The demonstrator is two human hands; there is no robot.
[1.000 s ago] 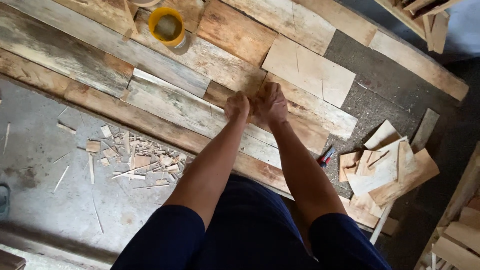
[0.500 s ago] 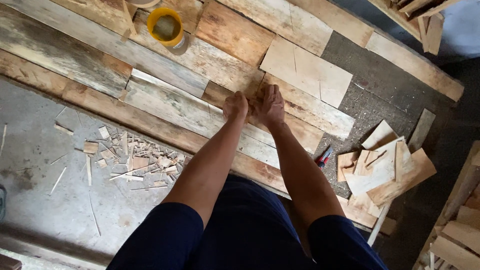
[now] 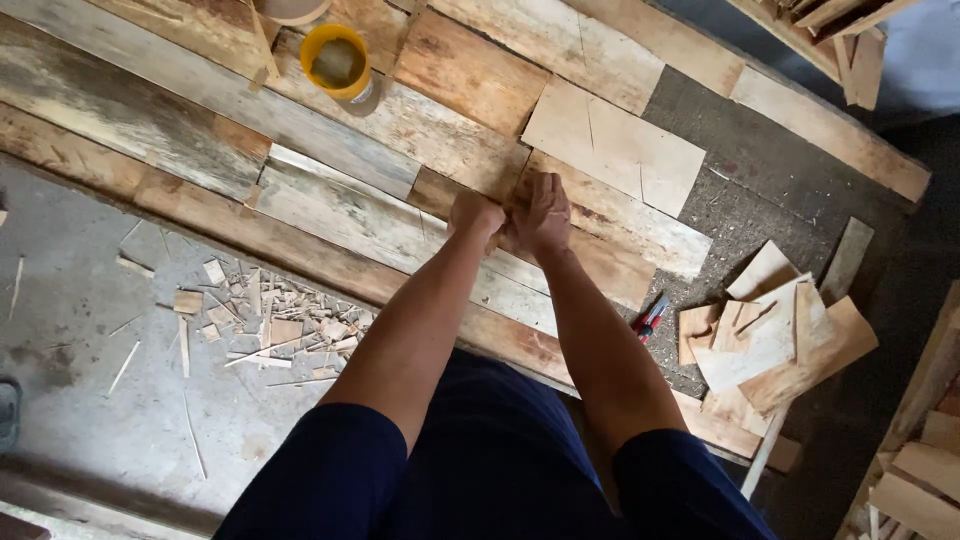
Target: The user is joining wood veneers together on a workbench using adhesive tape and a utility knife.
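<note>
Concrete floor (image 3: 90, 400) carries weathered planks (image 3: 330, 215) laid side by side, w/ pale board offcuts (image 3: 610, 145) on top. Yellow tub (image 3: 337, 62) sits upper left; wood chips (image 3: 270, 320) scattered left, stacked scraps (image 3: 775, 335) right, red-handled tool (image 3: 650, 318) between.

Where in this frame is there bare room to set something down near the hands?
Bare grey floor left of the wood chips. Bare dark ground between the pale board and the offcut pile. Crowded: around both hands, at the yellow cup, and in the chips.
</note>
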